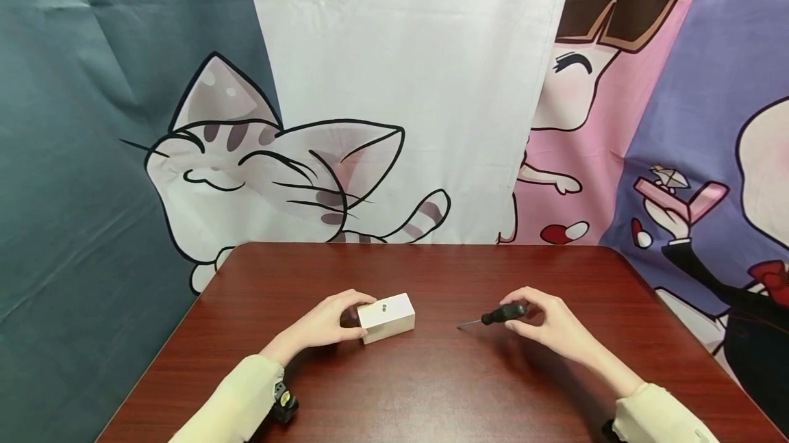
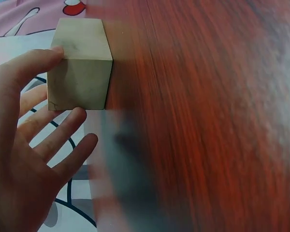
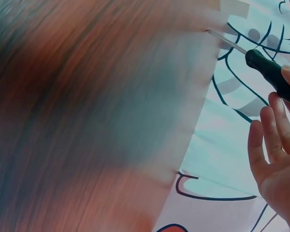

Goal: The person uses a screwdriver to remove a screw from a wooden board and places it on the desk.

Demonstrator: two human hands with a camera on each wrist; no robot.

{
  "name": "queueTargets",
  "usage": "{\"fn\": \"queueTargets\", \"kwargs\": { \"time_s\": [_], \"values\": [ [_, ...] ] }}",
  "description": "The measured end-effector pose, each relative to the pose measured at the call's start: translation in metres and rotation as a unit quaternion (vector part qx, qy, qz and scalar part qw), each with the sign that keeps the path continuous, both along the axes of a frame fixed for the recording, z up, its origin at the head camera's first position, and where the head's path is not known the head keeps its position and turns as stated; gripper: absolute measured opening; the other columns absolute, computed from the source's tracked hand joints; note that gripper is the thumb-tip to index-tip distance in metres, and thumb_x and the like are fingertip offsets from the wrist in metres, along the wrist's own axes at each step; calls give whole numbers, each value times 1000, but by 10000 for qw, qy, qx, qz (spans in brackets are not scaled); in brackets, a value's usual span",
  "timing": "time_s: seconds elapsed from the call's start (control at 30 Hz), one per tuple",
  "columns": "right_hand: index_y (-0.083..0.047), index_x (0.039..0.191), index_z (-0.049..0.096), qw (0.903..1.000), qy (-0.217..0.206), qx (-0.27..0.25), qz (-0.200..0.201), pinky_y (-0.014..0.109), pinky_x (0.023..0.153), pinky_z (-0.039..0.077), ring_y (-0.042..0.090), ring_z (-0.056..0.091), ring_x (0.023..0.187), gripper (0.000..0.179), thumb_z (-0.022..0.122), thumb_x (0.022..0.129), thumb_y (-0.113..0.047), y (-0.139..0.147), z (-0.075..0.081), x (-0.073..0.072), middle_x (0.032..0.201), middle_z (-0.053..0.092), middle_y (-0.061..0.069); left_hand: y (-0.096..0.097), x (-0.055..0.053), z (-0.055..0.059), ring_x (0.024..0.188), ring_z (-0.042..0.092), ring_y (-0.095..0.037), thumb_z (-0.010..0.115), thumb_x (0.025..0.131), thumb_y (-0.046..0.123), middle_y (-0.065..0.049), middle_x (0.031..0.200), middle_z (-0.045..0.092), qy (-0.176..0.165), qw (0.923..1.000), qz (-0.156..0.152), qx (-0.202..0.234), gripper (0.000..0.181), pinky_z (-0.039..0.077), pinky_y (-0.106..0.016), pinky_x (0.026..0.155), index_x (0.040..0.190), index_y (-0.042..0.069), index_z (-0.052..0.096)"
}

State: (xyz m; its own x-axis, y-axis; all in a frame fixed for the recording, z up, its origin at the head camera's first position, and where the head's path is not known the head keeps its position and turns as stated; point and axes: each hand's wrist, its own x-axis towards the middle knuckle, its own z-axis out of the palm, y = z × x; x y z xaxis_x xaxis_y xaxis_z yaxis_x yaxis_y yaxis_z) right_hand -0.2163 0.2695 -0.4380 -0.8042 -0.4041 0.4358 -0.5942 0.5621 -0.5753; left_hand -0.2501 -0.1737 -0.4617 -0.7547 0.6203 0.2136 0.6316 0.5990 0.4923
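Observation:
A pale wooden block (image 1: 388,320) rests on the table left of centre, with two small dark marks, like screw heads or holes, on its upper face. My left hand (image 1: 329,320) holds the block by its near left end, thumb on one side and fingers on the other. In the left wrist view the thumb presses the edge of the block (image 2: 79,72) while the lower fingers spread apart. My right hand (image 1: 548,323) pinches a screwdriver (image 1: 505,313) by its black handle. Its thin metal shaft points left, the tip close over the table between the two hands.
The reddish-brown wooden table (image 1: 419,388) has rounded far corners. Behind it hangs a cloth backdrop (image 1: 407,39) printed with a cartoon cat and figures. A dark device (image 1: 285,402) is strapped at the left wrist, over a pale sleeve.

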Motion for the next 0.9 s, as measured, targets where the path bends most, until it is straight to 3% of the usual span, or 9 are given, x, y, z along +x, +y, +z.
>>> {"fn": "queueTargets", "kwargs": {
  "time_s": [0.17,0.37,0.67,0.9],
  "values": [
    [-26,114,67,9989,-388,-221,-115,27,65,55,6,64,79,33,80,84,-21,0,1,-1,93,66,-11,4,2,-1,95,61,-16,78,84,22,1,119,64,-268,9992,14,289,51,53,-33,84,131,16,59],
    [-26,113,68,9981,-444,-330,-269,27,72,56,5,66,84,31,79,85,-23,-7,8,-2,93,70,-12,9,0,-8,96,65,-18,79,83,17,0,117,62,-487,9968,116,615,50,56,-32,86,129,14,59],
    [-23,114,67,9947,-695,-750,-104,19,75,54,9,71,80,28,77,87,-21,-18,15,-4,93,74,-6,18,1,-10,99,69,-25,79,82,13,-10,117,60,-717,9914,158,1082,51,58,-42,88,128,4,58],
    [-19,118,66,9894,-718,-1264,3,23,76,58,14,72,86,30,74,89,-16,-27,22,-5,105,74,2,23,1,-12,100,69,-24,81,81,15,-8,113,60,-893,9882,341,1198,48,58,-40,88,124,11,60]
  ]
}}
